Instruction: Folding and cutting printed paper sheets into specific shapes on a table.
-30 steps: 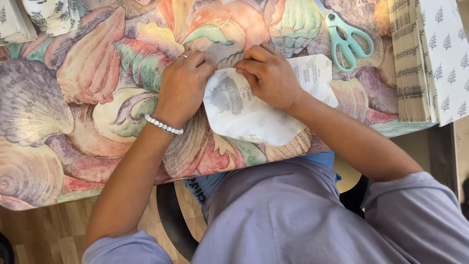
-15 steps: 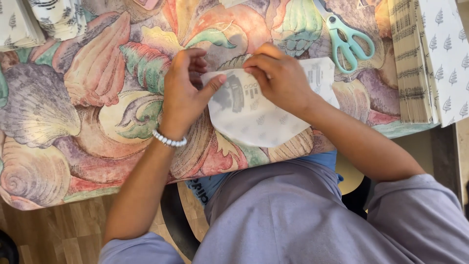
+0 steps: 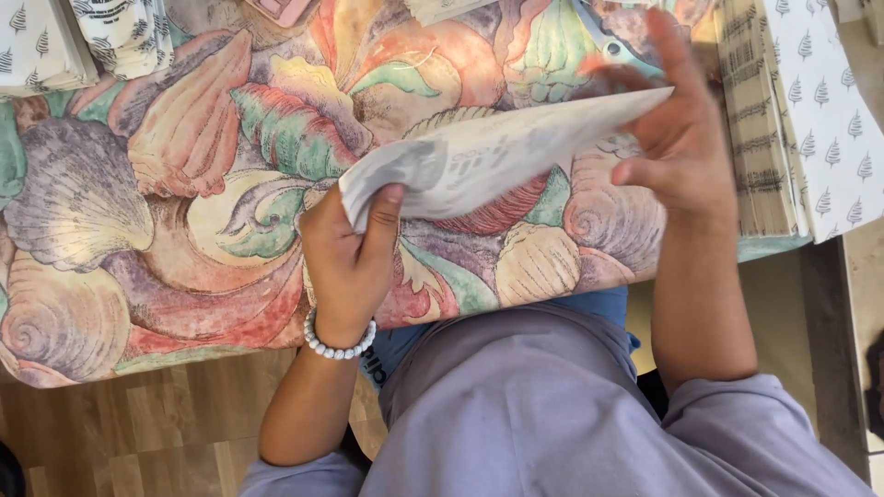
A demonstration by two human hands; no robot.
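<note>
Left hand (image 3: 345, 267): grip pinches near-left corner of folded paper (image 3: 488, 156) | long axis runs left–right above worktop (image 3: 184, 230) | right hand (image 3: 677, 138): fingers spread, steadying far-right end.

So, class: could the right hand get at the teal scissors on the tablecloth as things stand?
Probably yes. The scissors lie just beyond the right hand, mostly hidden behind it, with nothing between them, though that hand now touches the folded paper the left hand holds.
</note>
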